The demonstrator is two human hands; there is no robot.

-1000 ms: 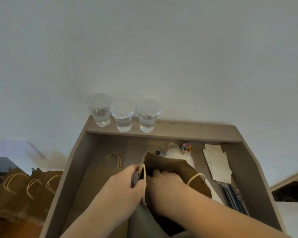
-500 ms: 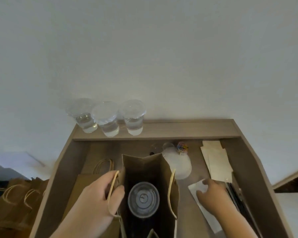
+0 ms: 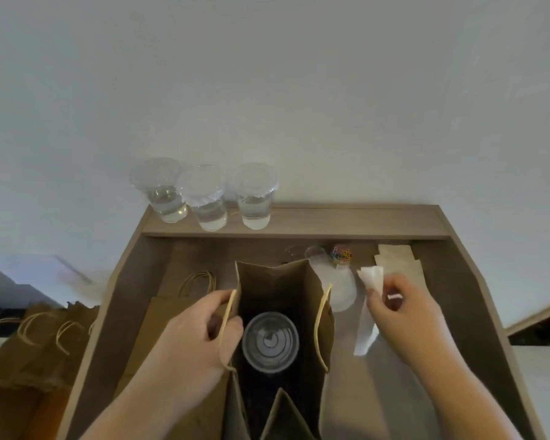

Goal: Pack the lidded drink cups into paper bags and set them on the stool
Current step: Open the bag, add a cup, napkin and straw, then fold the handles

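Holding the paper bag (image 3: 273,281) open by its left rim with the left hand (image 3: 197,338), lidded cup (image 3: 270,341) upright inside, and pinching a napkin (image 3: 372,277) just right of the bag in the right hand (image 3: 404,309), so probably a short hop leftward into it.

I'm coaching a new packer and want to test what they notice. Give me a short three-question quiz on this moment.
1. True or false: a lidded cup stands inside the open paper bag.
2. How many lidded cups stand on the back ledge?
3. The right hand pinches: A a straw; B a white napkin; C a paper clip.

Key: 1 true; 2 three; 3 B.
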